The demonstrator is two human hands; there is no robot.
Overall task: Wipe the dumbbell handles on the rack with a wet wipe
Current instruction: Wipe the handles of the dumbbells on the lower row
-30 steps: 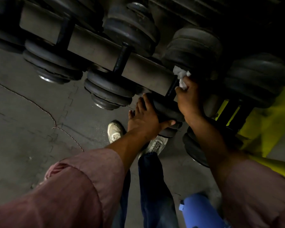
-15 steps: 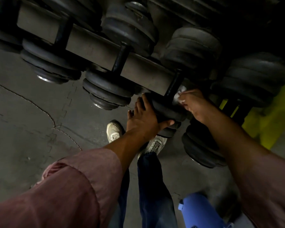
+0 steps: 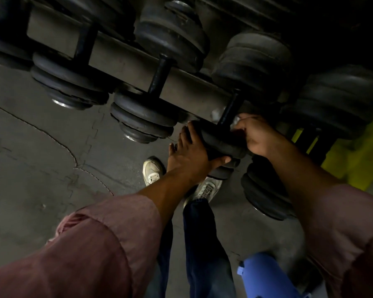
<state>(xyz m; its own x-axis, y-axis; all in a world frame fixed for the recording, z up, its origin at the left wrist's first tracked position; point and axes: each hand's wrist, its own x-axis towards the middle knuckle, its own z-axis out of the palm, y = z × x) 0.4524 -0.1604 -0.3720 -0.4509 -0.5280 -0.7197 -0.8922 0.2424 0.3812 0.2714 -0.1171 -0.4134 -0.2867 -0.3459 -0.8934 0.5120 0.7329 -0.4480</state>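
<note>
Right now the left hand (image 3: pixel 188 157) lies flat, fingers straight, against the near weight plates (image 3: pixel 221 145) of one dumbbell, thumb hooked under them, steadying it. Just beyond those plates, the right hand (image 3: pixel 257 137) is curled around the bottom of that dumbbell's black handle (image 3: pixel 229 111), pinching a wet wipe (image 3: pixel 235 121) against the bar; only a pale scrap of the wipe peeks out past the fingers, with another pale bit showing on the bar's far side.

I judge the step in hand to be wiping this handle, with the wipe low on the bar, close to the near plates. The next move would call for dragging the wipe up along the bar toward the far plates while the left hand braces the dumbbell on the rack rail (image 3: pixel 125 63).

Off to the left of the hands, two more dumbbells rest across the same rail, their handles (image 3: pixel 159 75) bare. A further dumbbell sits right of the right hand, in shadow. Below the hands are shoes (image 3: pixel 152 172) on the floor and a blue container (image 3: pixel 267 276).
</note>
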